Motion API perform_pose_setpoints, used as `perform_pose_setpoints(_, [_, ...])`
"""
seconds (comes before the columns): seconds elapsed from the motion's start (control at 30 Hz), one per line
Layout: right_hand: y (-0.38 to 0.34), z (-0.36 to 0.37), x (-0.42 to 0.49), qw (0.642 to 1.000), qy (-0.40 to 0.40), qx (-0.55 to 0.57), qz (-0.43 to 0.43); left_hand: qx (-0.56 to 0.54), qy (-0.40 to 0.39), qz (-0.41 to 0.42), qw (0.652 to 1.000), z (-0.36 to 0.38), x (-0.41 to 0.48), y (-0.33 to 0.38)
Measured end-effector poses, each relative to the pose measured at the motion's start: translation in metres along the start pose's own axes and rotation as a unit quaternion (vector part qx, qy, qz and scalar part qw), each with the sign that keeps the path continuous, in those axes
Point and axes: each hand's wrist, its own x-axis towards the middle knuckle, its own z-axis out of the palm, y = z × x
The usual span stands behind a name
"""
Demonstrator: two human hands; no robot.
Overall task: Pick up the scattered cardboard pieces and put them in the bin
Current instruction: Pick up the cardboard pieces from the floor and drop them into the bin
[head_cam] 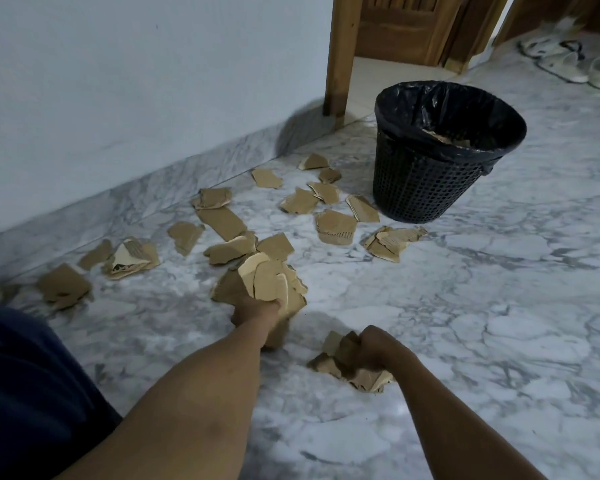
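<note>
Dark blue clothing [32,393] fills the lower left corner, and two bare forearms reach up from the bottom edge over the marble floor [499,306].

The left hand [255,308], at centre frame, grips a thick fan of cardboard pieces [267,282], which stands up out of the fist. The right hand [378,348], lower and to the right, has its fingers curled down over a small heap of cardboard [340,363] lying on the floor. It seems to be gathering the heap, though how firmly it holds it I cannot tell.

The black mesh bin [430,188], lined with a black bag [413,98], stands upright in the upper right of the frame, well apart from both hands. A few cardboard scraps [444,136] show inside it.

From either hand the bin's mouth lies up and to the right. The right hand looks the nearer one, but the left carries the bigger load.

Many loose cardboard pieces [222,221] lie in a band from the left edge, along the skirting, to the foot of the bin. So I judge the task far from finished.

A wooden door frame [340,57] rises behind the bin.
</note>
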Motion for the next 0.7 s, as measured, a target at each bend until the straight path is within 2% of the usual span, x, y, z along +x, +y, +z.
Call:
perform_pose_setpoints(0.07, [0.005,-0.002,0.009,1.0,0.002,0.028,-0.004,0.06,0.021,0.035,0.997,-0.012,0.001,-0.001])
perform_pose_setpoints(0.17, [0.002,-0.003,0.006,0.999,-0.001,0.046,-0.004,0.067,0.076,0.059,0.993,-0.033,0.015,0.006])
perform_pose_setpoints(0.33, [-0.005,0.0,0.004,0.997,0.003,0.078,0.002,0.095,0.058,0.058,0.992,-0.043,0.048,-0.002])
perform_pose_setpoints(0.5, [-0.012,-0.009,0.008,0.993,0.035,0.106,-0.024,0.13,0.046,0.037,0.99,-0.047,0.043,0.006])
perform_pose_setpoints(0.57, [-0.014,-0.012,0.003,0.993,0.037,0.105,-0.038,0.118,0.031,0.012,0.992,-0.044,0.04,0.004])
perform_pose_setpoints(0.7, [-0.012,-0.016,-0.003,0.992,0.047,0.11,-0.041,-0.003,-0.009,0.007,1.0,-0.038,0.047,-0.012])
